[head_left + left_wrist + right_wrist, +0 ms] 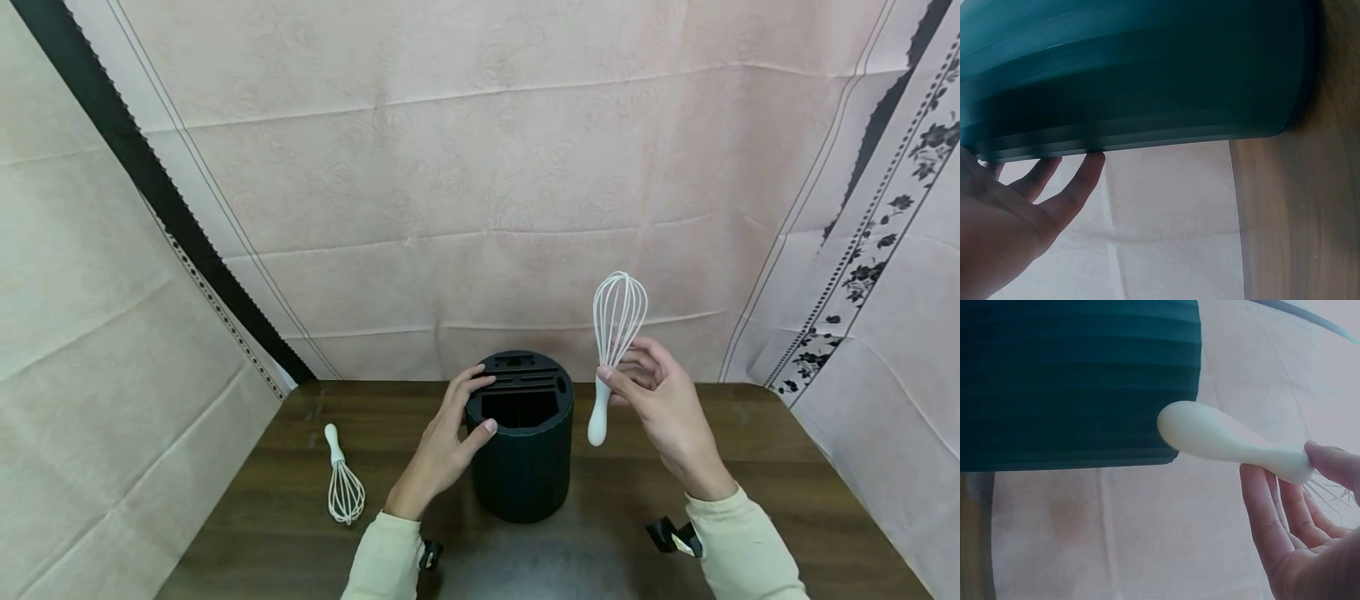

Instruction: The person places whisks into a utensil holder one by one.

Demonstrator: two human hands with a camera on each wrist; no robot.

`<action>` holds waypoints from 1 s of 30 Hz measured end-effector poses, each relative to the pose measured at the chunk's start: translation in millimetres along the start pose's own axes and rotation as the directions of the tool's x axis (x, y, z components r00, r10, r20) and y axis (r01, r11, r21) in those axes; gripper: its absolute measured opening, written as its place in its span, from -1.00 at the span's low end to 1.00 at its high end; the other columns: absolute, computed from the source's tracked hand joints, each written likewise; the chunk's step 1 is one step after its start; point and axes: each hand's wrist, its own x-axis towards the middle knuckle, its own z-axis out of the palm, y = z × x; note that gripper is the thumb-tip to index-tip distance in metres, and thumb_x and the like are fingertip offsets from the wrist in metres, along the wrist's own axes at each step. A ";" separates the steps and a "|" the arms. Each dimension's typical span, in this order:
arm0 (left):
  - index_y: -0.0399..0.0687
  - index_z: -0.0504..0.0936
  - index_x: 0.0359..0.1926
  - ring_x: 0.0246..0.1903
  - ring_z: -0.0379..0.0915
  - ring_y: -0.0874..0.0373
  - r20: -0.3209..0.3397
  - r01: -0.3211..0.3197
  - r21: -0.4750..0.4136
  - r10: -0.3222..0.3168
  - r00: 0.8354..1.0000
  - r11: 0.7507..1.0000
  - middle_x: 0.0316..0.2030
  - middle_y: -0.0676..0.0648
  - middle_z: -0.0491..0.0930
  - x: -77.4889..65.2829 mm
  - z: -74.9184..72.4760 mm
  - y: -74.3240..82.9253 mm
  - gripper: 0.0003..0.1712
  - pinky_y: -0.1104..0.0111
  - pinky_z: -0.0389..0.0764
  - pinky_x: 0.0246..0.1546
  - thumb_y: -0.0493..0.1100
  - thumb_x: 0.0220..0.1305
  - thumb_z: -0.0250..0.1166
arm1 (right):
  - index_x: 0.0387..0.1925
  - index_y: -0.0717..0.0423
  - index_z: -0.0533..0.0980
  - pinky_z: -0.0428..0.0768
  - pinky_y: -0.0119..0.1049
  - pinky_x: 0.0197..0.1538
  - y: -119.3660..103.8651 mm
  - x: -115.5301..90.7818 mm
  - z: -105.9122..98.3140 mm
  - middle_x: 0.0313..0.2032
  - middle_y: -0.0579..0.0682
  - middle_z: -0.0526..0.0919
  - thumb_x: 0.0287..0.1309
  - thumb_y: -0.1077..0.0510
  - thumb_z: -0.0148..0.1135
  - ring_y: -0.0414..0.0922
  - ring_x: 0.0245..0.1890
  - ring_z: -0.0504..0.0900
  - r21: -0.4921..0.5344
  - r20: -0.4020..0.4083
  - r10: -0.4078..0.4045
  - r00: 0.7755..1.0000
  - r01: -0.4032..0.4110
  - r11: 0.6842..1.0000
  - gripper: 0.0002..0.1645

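Observation:
A dark green ribbed utensil holder stands upright on the table, its top split into one large opening and several narrow slots. My left hand holds it by the upper left side, fingers at the back of the rim and thumb at the front. In the left wrist view, fingertips touch its wall. To the right of the holder, my right hand pinches a white whisk where handle and wires meet. The wires point up; the handle hangs down, apart from the holder in the head view.
A second, smaller-looking white whisk lies on the wooden table, left of my left hand. Pale cloth hangs behind the table's back edge, with more cloth along both sides.

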 end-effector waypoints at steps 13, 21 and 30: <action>0.32 0.26 0.58 0.55 0.14 -0.11 -0.003 0.008 -0.012 -0.008 1.000 1.000 0.64 0.12 0.02 0.4 1.1 0.8 -0.34 -0.34 0.44 0.28 0.02 0.55 0.21 | 0.45 0.23 0.33 0.76 -0.30 -0.08 -19.6 3.8 7.5 0.12 0.16 0.57 0.49 0.16 0.29 -0.24 0.01 0.70 -0.022 -0.002 -0.068 0.998 0.068 0.997 -0.37; 0.36 0.25 0.58 0.56 0.12 -0.10 0.001 0.011 -0.021 -0.011 1.000 1.000 0.64 0.17 0.01 0.9 1.1 -0.5 -0.34 -0.35 0.43 0.29 0.00 0.57 0.22 | 0.45 0.15 0.41 0.75 -0.32 -0.04 -28.2 6.6 12.5 0.11 0.15 0.60 0.50 0.16 0.29 -0.23 0.03 0.71 -0.019 -0.020 -0.111 0.994 0.110 0.994 -0.41; 0.37 0.25 0.58 0.56 0.12 -0.10 0.005 0.023 -0.028 -0.023 1.000 0.999 0.64 0.20 0.00 -0.3 0.4 -3.7 -0.35 -0.34 0.42 0.30 0.04 0.58 0.20 | 0.41 0.20 0.43 0.76 -0.25 0.00 -33.8 8.7 22.5 0.09 0.17 0.60 0.48 0.20 0.30 -0.16 0.00 0.73 0.013 0.004 -0.134 0.991 0.134 0.991 -0.44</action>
